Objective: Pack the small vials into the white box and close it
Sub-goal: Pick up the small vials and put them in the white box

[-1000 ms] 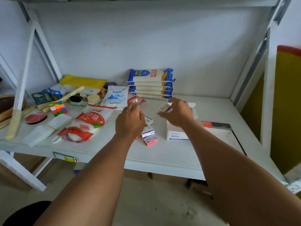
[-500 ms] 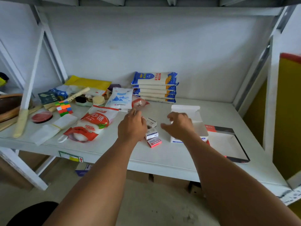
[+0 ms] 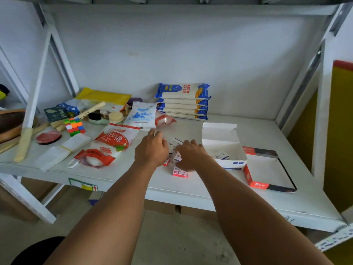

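The white box [image 3: 236,150] stands open on the shelf with its lid flap up, and one small labelled item [image 3: 221,155] lies inside. Left of it is a cluster of small red-and-white vial cartons: one [image 3: 180,173] at the front, one [image 3: 176,141] behind. My right hand [image 3: 191,155] is lowered over the cluster, thumb and fingers closed around a middle carton [image 3: 177,156]. Beside it hovers my left hand [image 3: 151,150], palm down and fingers curled. A red-edged carton [image 3: 166,162] peeks out under it; what its fingers hold is hidden.
A red-and-black tray lid [image 3: 267,185] lies right of the white box near the shelf's front edge. Sugar bags [image 3: 114,142], a blue-white pouch [image 3: 141,115] and stacked noodle packs [image 3: 182,101] sit left and behind. A colour cube [image 3: 74,127] and a shelf post [image 3: 322,111] flank the area.
My right hand has moved left from the white box down onto the small cartons. My left hand has dropped from a raised position to just above the shelf.
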Demonstrator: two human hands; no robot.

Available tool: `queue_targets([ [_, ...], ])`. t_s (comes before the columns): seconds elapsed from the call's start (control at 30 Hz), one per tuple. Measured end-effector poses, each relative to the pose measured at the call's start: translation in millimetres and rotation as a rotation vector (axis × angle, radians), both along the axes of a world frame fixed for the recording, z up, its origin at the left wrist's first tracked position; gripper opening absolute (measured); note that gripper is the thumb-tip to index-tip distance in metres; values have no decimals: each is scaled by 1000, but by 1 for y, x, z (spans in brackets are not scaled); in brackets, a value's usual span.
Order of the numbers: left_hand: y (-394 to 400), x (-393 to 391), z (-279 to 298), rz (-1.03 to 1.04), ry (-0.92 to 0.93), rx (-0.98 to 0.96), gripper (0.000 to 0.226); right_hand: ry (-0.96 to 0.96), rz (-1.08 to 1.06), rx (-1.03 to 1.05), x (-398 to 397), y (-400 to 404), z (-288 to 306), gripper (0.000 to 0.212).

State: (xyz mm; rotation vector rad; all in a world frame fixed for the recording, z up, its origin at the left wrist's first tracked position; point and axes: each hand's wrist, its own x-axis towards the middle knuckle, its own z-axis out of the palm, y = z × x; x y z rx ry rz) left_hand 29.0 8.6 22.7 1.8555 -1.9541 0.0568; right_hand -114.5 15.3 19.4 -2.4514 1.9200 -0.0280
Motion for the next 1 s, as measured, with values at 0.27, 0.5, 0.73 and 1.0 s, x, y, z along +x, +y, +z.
queue_targets([
  [0.27, 7, -18, 9, -62, 42, -20, 36, -553, -268, -67, -37, 4, 39, 55],
  [0.5, 9, -29, 17, -92, 69, -34, 34, -793, -490, -119, -89, 5, 46, 56],
  [0.73, 6, -32, 14, -102, 33, -20, 28, -637, -520, -123, -89, 6, 32, 39],
  [1.0, 5, -14, 12, -44, 42, 7, 31, -581, -558, -153, -78, -3, 32, 42],
])
